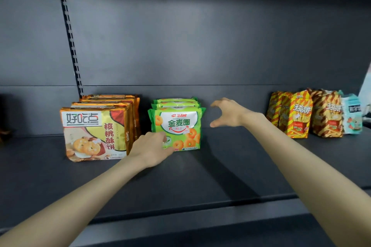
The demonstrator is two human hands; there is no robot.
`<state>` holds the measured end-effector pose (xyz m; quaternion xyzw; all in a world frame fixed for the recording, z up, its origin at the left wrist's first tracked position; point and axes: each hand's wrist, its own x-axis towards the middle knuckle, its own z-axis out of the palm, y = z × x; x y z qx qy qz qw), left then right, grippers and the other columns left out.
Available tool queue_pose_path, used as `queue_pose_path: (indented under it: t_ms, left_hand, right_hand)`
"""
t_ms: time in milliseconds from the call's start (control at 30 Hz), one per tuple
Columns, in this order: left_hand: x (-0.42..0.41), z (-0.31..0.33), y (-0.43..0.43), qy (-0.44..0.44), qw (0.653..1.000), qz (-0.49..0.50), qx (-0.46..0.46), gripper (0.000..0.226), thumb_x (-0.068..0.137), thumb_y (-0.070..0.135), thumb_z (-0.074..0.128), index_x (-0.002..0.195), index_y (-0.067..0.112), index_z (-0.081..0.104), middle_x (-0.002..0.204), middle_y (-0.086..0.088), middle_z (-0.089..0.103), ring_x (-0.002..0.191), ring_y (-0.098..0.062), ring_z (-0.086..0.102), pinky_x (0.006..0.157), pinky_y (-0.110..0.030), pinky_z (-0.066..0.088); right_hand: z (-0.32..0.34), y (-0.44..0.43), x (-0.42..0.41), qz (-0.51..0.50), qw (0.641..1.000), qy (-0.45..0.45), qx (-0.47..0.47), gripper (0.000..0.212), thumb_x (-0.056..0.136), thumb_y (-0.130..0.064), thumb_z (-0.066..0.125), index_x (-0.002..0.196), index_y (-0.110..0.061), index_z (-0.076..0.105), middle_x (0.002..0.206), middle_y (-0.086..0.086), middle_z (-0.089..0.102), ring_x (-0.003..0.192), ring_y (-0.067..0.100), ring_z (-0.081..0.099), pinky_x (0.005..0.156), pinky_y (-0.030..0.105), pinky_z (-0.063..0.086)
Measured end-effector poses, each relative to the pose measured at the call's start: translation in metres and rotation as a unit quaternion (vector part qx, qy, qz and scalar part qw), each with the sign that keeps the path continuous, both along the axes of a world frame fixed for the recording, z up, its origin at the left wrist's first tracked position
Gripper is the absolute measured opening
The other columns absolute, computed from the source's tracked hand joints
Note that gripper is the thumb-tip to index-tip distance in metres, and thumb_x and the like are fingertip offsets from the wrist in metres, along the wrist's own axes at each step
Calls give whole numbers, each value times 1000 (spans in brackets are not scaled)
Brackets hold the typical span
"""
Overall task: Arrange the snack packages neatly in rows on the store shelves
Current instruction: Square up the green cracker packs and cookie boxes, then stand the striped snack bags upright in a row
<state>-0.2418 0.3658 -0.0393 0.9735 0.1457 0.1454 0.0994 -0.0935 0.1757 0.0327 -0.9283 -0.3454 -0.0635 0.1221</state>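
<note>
1. A dark grey store shelf (220, 166) is seen from above and in front, with snack packages stood upright on it in rows running front to back.
2. At the left, a row of orange walnut-cookie packs (94, 132) is lined up.
3. Just beside it, a shorter row of green ring-snack packs (178, 124) is set.
4. The left hand (150, 146) is laid against the lower left corner of the front green pack, fingers loosely curled; nothing is clasped in it.
5. The right hand (228, 113) is held above the shelf just right of the green row, thumb and fingers spread apart, touching no pack.
6. Well apart at the right, red-and-yellow striped fry-snack bags (297, 116) are grouped, with a pale blue bag (352, 116) beside them.
</note>
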Motion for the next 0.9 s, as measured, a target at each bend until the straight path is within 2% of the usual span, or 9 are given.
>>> queue_pose_path:
  t_ms: [133,300,567,733,900]
  left_hand:
    - [17,24,-38,-19,996,-90,6,55,85,46,59,132,19,48,133,-1,55,120,-23,52,96,-37,46]
    - [50,43,-95,-39,984,-169,45,60,86,48,58,137,22,39,137,-3,50,127,-23,44,103,-37,38]
    - [112,53,-205,-62,981,-162,82,66,86,52,54,141,23,32,141,-4,44,130,-26,40,104,-41,35]
    - [141,53,-262,-77,984,-150,65,67,87,51,53,143,22,30,144,-4,42,132,-25,39,106,-42,34]
    - [167,50,-292,-54,987,-134,63,69,87,51,54,144,22,27,144,-5,41,132,-25,38,107,-42,33]
  right_hand:
    - [17,-38,1,-16,1000,-23,-12,76,79,-35,73,142,-12,38,144,14,37,131,31,38,106,37,34]
    - [35,-100,11,-36,998,-58,-5,73,77,-36,74,139,-14,42,141,13,39,132,32,37,107,38,35]
    - [42,-217,47,-32,995,-95,-12,70,76,-34,75,136,-11,46,138,11,44,132,30,38,106,31,31]
    - [34,-281,77,-38,996,-82,-10,70,80,-34,72,139,-11,42,144,9,38,132,27,37,103,32,34]
    - [27,-315,105,-30,998,-61,-5,69,82,-34,70,140,-10,41,144,11,38,133,27,34,105,35,33]
